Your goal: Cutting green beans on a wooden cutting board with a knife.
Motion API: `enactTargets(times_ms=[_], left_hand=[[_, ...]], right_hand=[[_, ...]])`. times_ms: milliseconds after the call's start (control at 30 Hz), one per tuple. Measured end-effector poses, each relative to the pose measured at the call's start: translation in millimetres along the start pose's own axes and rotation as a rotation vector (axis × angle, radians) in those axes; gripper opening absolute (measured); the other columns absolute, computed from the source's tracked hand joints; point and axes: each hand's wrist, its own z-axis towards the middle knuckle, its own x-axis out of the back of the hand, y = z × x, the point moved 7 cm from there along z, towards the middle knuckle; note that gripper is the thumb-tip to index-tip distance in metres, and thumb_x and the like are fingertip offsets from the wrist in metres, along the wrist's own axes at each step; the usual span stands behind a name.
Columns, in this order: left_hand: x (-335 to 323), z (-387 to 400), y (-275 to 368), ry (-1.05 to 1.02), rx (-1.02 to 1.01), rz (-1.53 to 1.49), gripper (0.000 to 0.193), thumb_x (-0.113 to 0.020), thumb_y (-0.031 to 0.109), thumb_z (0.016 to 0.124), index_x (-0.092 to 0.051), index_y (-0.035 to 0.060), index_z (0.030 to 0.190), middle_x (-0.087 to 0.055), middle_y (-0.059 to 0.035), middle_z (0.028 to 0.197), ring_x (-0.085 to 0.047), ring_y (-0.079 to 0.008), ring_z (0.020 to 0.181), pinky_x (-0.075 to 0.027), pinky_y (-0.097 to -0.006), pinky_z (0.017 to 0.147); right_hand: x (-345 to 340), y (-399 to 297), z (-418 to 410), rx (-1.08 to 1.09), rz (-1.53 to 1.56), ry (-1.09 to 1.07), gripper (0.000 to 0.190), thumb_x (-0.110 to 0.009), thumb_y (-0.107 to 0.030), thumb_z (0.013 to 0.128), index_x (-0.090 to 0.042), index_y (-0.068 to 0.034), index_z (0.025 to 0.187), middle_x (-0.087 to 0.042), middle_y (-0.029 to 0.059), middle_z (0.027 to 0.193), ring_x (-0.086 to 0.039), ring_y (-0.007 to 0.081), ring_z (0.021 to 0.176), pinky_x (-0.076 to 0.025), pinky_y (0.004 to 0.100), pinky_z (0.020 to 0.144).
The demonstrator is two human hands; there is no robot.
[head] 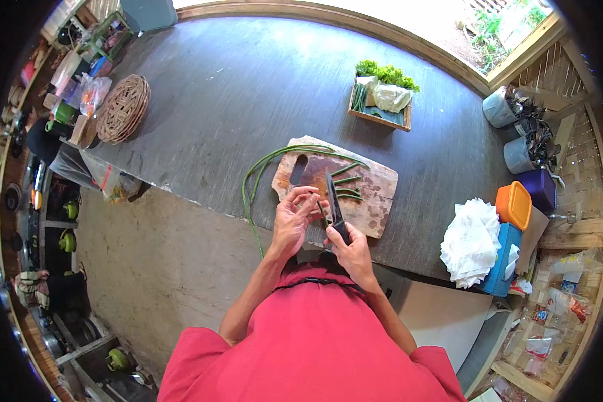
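My left hand (295, 216) pinches a green long bean (322, 211) between its fingers, close to the knife. In my right hand (350, 246) is a kitchen knife (334, 201) by its black handle, the blade pointing away from me. Beneath and beyond both hands lies a wooden chopping board (377, 188) with a handle hole and dark wet patches. Several cut long bean pieces (348, 180) rest on it, right of the blade. Uncut long beans (249, 176) curve over the board's far left part, and one hangs down past the table edge.
On the dark table (206, 100), a basket (382, 119) holds lettuce and other greens beyond the board. Stacked woven plates (124, 109) lie at left. At right are white napkins (471, 241), an orange container (513, 205) and cutlery tubs (519, 156).
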Motion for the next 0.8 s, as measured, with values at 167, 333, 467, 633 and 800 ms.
enactTargets(times_ms=[167, 333, 467, 633, 800], left_hand=[[-11.3, 13.1, 32.9, 0.054, -0.467, 1.162, 0.022, -0.075, 0.006, 0.092, -0.069, -0.0011, 0.111, -0.068, -0.0157, 0.101, -0.071, -0.0284, 0.089, -0.057, -0.0389, 0.078], [-14.4, 8.4, 23.6, 0.058, -0.64, 1.413, 0.009, -0.073, 0.0, 0.089, -0.073, -0.0023, 0.097, -0.065, -0.0174, 0.096, -0.067, -0.0354, 0.089, -0.055, -0.045, 0.076], [-9.3, 10.0, 17.6, 0.089, -0.507, 1.375, 0.009, -0.071, 0.0, 0.09, -0.07, -0.0045, 0.098, -0.063, -0.0196, 0.098, -0.066, -0.0374, 0.089, -0.054, -0.0459, 0.077], [-6.5, 13.2, 15.9, 0.04, -0.457, 1.387, 0.008, -0.068, -0.001, 0.092, -0.067, -0.0057, 0.097, -0.061, -0.0212, 0.099, -0.065, -0.039, 0.09, -0.054, -0.0472, 0.079], [-8.3, 11.3, 18.4, 0.064, -0.52, 1.389, 0.008, -0.072, -0.001, 0.089, -0.071, -0.0053, 0.095, -0.065, -0.019, 0.093, -0.067, -0.0371, 0.087, -0.053, -0.0455, 0.077]], right_hand=[[16.3, -16.5, -6.4, 0.351, -0.677, 0.238, 0.024, -0.061, -0.023, 0.105, -0.061, -0.003, 0.118, -0.07, 0.025, 0.084, -0.072, 0.0361, 0.073, -0.056, 0.0447, 0.064], [8.8, -25.8, -10.2, 0.53, -0.964, 0.22, 0.029, -0.057, -0.02, 0.104, -0.057, -0.004, 0.129, -0.072, 0.0258, 0.102, -0.071, 0.0454, 0.086, -0.058, 0.0528, 0.071], [3.3, -22.8, -9.6, 0.376, -0.954, 0.185, 0.029, -0.059, -0.016, 0.103, -0.059, 0.0, 0.127, -0.071, 0.0269, 0.108, -0.069, 0.0472, 0.096, -0.057, 0.0518, 0.079], [-1.9, -20.9, -7.3, 0.296, -1.026, 0.14, 0.03, -0.059, -0.015, 0.102, -0.06, -0.001, 0.129, -0.071, 0.0279, 0.104, -0.069, 0.0476, 0.092, -0.056, 0.0534, 0.077], [3.8, -17.1, -7.1, 0.358, -1.027, 0.116, 0.027, -0.055, -0.019, 0.103, -0.059, -0.005, 0.126, -0.07, 0.0282, 0.088, -0.069, 0.0491, 0.077, -0.057, 0.057, 0.065]])
